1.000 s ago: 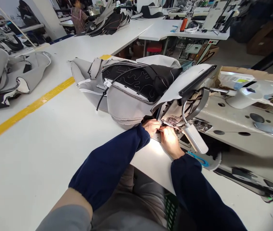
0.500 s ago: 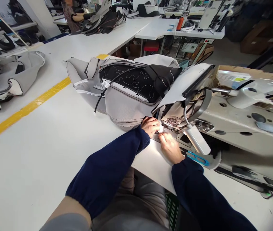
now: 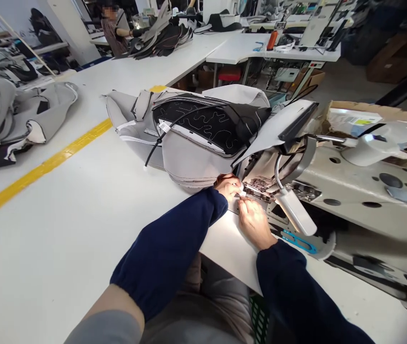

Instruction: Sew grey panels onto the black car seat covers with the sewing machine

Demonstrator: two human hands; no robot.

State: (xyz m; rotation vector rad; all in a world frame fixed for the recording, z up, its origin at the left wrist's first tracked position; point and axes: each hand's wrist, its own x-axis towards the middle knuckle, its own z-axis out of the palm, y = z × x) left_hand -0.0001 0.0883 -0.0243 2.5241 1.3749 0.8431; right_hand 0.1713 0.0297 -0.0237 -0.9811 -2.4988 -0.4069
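Observation:
A grey fabric seat cover [image 3: 196, 157] with a black, wire-patterned pad [image 3: 206, 123] lies across the table and runs up to the sewing machine [image 3: 354, 177]. At the cover's near right edge my left hand [image 3: 229, 186] pinches its material just left of the machine's needle area [image 3: 260, 186]. Close below, my right hand [image 3: 255, 222] has its fingers curled and pressed together at a small light-coloured edge. What those fingers hold is too small to make out. A lamp [image 3: 298, 212] lights both hands.
Another grey cover [image 3: 41, 114] lies at the left, beyond yellow tape [image 3: 45, 167] on the white table [image 3: 63, 248]. A cardboard box [image 3: 386, 110] stands behind the machine. Stacked fabric pieces [image 3: 160, 40] and a person [image 3: 113, 31] are farther back.
The view has shifted slightly, so the scene sits a little lower and to the right. Both hands stay at the same spot by the needle area.

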